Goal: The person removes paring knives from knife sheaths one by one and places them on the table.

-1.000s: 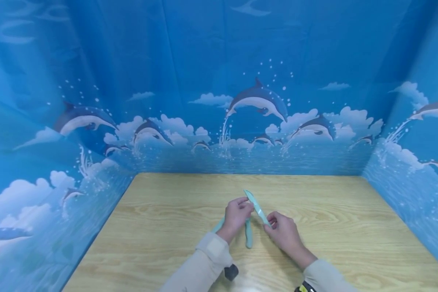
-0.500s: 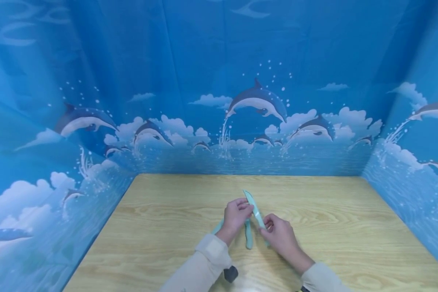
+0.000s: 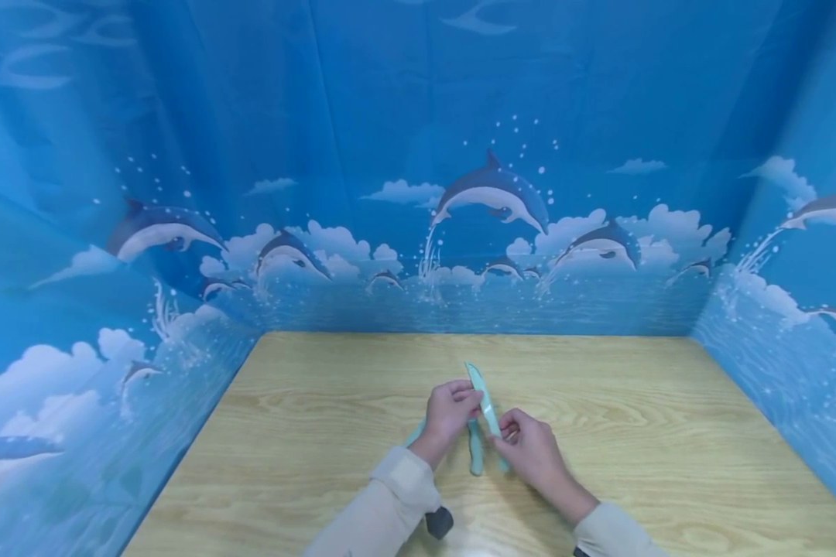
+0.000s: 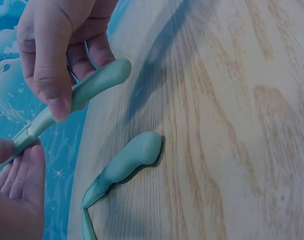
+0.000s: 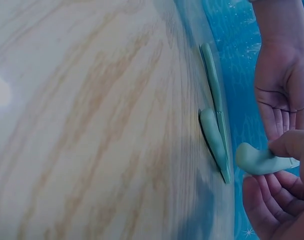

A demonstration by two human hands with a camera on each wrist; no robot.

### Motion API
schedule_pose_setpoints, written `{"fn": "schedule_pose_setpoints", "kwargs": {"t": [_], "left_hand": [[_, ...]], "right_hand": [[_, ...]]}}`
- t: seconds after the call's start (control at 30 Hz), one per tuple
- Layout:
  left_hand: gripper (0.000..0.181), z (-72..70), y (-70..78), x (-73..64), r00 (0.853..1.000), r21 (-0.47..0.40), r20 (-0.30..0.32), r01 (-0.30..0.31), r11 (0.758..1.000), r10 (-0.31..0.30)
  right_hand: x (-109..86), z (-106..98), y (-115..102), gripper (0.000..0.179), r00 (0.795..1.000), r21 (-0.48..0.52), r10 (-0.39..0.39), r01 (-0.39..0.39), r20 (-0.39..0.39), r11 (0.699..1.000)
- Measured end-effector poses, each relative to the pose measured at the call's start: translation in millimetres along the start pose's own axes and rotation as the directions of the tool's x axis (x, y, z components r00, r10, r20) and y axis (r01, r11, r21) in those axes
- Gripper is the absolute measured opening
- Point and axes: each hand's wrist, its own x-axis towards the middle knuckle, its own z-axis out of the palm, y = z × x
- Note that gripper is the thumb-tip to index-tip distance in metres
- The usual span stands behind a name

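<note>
A mint-green knife [image 3: 484, 398] with a pale green blade is held between both hands, tip pointing away. My right hand [image 3: 535, 449] grips its handle [image 4: 104, 80] between thumb and fingers. The blade is pinched near its outer part by my left hand [image 3: 449, 410]. Below the hands, a second mint-green knife [image 3: 475, 451] lies on the table, its curved handle toward me. Beside it is a long, slim mint-green piece [image 5: 212, 75], mostly hidden behind the left hand in the head view; the two pieces meet at an angle.
The pale wood-grain table [image 3: 306, 433] is bordered at the back and sides by blue dolphin-printed sheeting [image 3: 362, 155]. A small black object [image 3: 440, 523] shows at the left sleeve [image 3: 390, 503].
My right hand has shifted slightly left and toward me, so the held knife now stands a little straighter in the head view. The left hand has barely moved; the lower knife stays put.
</note>
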Motion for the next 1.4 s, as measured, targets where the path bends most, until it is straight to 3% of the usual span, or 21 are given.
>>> {"fn": "schedule_pose_setpoints", "kwargs": {"t": [0.37,0.77,1.0,1.4], "left_hand": [[0.026,-2.2,1.7,-3.2,0.999,-0.008,0.024,0.043,0.999,-0.043],[0.032,-6.8,0.3,-5.5,0.997,-0.022,0.078,0.015,1.0,-0.013],[0.034,-7.8,1.0,-6.5,0.997,-0.028,0.072,0.045,0.999,-0.043],[0.034,-9.8,-4.0,-7.2,0.995,-0.035,0.085,0.06,0.998,-0.056]], "right_hand": [[-1.5,0,-4,0.021,1.0,0.056,0.021,-0.022,0.009,0.998],[-5.6,0,0,0.022,0.999,0.1,-0.02,0.017,0.027,0.995],[-7.8,-1,0,0.023,0.997,0.163,-0.006,-0.006,0.076,0.987],[-10.4,-2,0,0.022,0.991,0.173,-0.005,-0.019,0.136,0.985]]}}
